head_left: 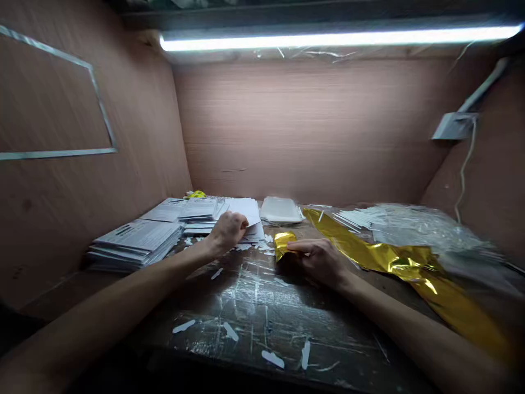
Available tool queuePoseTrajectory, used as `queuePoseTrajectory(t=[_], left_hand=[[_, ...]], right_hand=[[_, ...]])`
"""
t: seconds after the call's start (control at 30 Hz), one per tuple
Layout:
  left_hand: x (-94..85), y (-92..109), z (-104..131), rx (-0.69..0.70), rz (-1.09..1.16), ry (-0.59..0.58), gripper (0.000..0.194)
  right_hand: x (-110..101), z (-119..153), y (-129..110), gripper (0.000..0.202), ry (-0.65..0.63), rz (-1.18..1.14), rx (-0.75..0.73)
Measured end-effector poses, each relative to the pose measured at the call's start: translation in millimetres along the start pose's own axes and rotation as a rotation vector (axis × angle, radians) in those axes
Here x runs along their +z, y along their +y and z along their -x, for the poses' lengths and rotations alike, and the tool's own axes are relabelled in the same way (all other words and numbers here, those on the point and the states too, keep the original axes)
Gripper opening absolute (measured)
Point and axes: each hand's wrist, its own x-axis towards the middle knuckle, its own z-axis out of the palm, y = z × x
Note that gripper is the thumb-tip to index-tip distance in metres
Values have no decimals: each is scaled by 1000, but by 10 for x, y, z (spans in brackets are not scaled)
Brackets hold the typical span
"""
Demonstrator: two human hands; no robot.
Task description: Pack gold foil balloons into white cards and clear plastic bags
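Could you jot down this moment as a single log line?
left hand: on white sheet stack | right hand: pressing folded gold foil piece | gold foil strip: lying right | worktable: paper scraps scattered

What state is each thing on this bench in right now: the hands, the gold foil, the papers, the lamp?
Left hand: curled, resting on the white sheets.
Right hand: flat, fingers on the folded gold piece.
Folded gold piece: small, folded, lying on the table.
Gold foil sheet: crumpled, spread out to the right.
Paper stacks: piled, fanned unevenly.
White sheets: lying flat.
Strip lamp: lit.
Table: scratched, strewn with white scraps.
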Motion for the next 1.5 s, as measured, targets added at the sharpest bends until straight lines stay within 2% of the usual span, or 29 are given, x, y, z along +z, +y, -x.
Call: queuePoseTrajectory(t=[0.23,0.37,0.47,0.53,0.6,0.83,0.93,1.1,1.23,1.3,1.43,1.5], left_hand=[[-4,-26,29,0,-36,55,6],[-54,-13,46,74,-75,98,16],[-136,30,68,323,-218,183,27],[-187,67,93,549,-327,303,28],[-218,105,131,703,-353,412,26],[-148,249,252,907,-345,541,23],[-88,296,251,875,-359,529,20],[2,357,254,721,-287,335,21],[55,402,284,670,-242,269,19],[75,426,299,654,-234,263,19],[94,479,326,625,-234,239,18],[97,514,345,633,-211,211,19]], right_hand=[[-1,-3,8,40,-1,8,-13],[21,-6,28,37,16,-19,-45],[43,3,54,36,21,-38,-44],[53,10,66,37,21,-47,-42],[59,15,73,37,21,-48,-47],[81,37,134,31,-4,-19,-13],[89,49,172,28,-21,7,9],[54,38,191,22,-24,15,37],[-31,-3,156,19,46,28,90],[-85,-31,132,21,97,52,161],[-190,-79,116,28,201,89,403],[-223,-87,129,30,247,96,451]])
